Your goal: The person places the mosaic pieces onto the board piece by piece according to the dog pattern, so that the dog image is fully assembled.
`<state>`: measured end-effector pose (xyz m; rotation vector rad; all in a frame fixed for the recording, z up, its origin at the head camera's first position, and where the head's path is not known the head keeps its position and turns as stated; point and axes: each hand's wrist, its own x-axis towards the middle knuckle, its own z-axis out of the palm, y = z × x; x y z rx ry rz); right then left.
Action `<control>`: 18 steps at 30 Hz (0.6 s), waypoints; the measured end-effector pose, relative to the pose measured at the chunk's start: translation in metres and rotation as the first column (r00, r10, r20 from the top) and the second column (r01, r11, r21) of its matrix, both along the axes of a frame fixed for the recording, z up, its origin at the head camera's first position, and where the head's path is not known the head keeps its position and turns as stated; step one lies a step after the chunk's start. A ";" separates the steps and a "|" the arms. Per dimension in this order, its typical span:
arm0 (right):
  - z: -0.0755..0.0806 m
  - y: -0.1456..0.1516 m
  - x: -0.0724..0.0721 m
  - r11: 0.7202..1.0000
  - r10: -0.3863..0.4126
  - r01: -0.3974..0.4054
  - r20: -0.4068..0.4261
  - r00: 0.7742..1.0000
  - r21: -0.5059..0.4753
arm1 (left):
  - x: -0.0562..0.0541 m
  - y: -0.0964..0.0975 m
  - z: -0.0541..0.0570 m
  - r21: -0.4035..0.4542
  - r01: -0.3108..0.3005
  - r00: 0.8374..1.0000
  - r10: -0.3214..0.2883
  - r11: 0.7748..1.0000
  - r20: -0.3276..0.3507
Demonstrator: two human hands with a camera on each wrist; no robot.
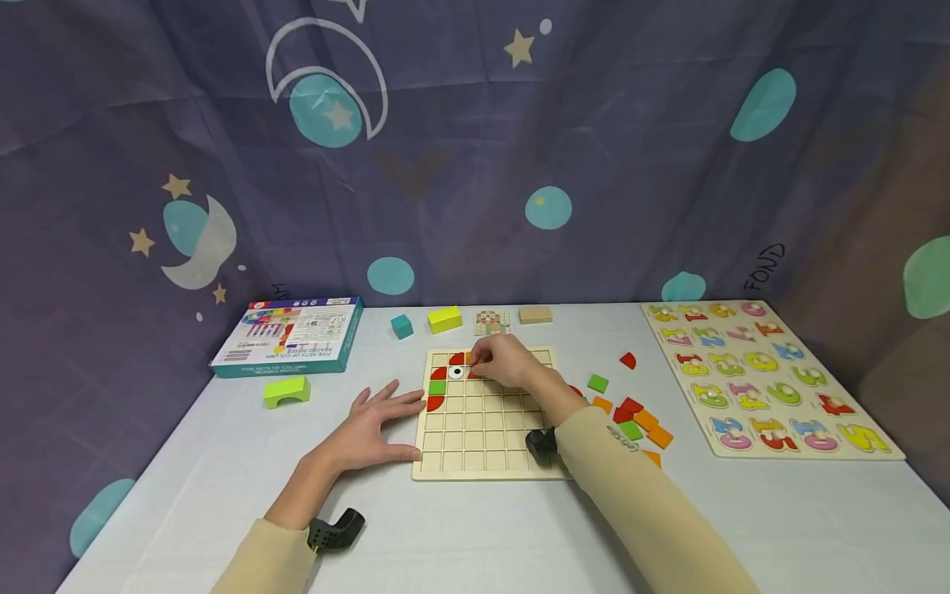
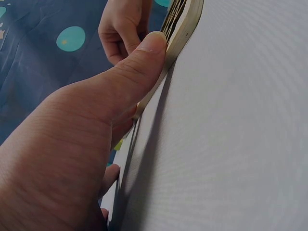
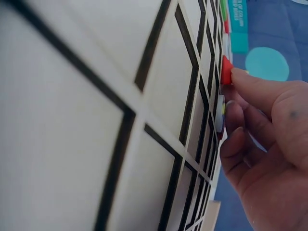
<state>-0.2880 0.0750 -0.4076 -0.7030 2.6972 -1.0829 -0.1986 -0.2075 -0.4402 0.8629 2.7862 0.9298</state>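
A wooden grid board (image 1: 475, 441) lies on the white table. My left hand (image 1: 362, 435) rests beside its left edge with fingers spread and thumb against the rim; in the left wrist view, the thumb (image 2: 151, 43) touches the board's side. Over the upper rows, my right hand (image 1: 505, 361) pinches a red piece (image 3: 226, 70) between thumb and fingers, and partly hides it. Near those fingertips sits a white tile with a black dot (image 1: 456, 373). Red quarter-circles (image 1: 435, 403) and a green square (image 1: 437, 387) fill other cells at the upper left.
Loose red, green and orange pieces (image 1: 647, 420) lie right of the board, partly behind the right forearm. A number puzzle (image 1: 701, 412) stands farther right. Behind are a pattern card (image 1: 492, 322), a yellow block (image 1: 444, 319) and a teal cube (image 1: 402, 327); leftward, a box (image 1: 289, 338) and green arch (image 1: 286, 391).
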 end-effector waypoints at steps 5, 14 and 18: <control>0.002 -0.002 0.001 1.000 0.004 -0.004 -0.010 1.000 0.023 | -0.001 0.000 -0.001 0.000 0.003 1.000 -0.003 1.000 -0.006; 0.003 -0.002 0.002 0.997 -0.011 0.013 -0.021 1.000 0.073 | 0.000 0.000 0.000 -0.006 0.000 1.000 0.000 1.000 0.002; 0.004 -0.002 0.002 0.996 -0.014 0.016 -0.029 0.999 0.091 | 0.000 0.000 0.001 -0.007 -0.001 1.000 0.001 1.000 -0.006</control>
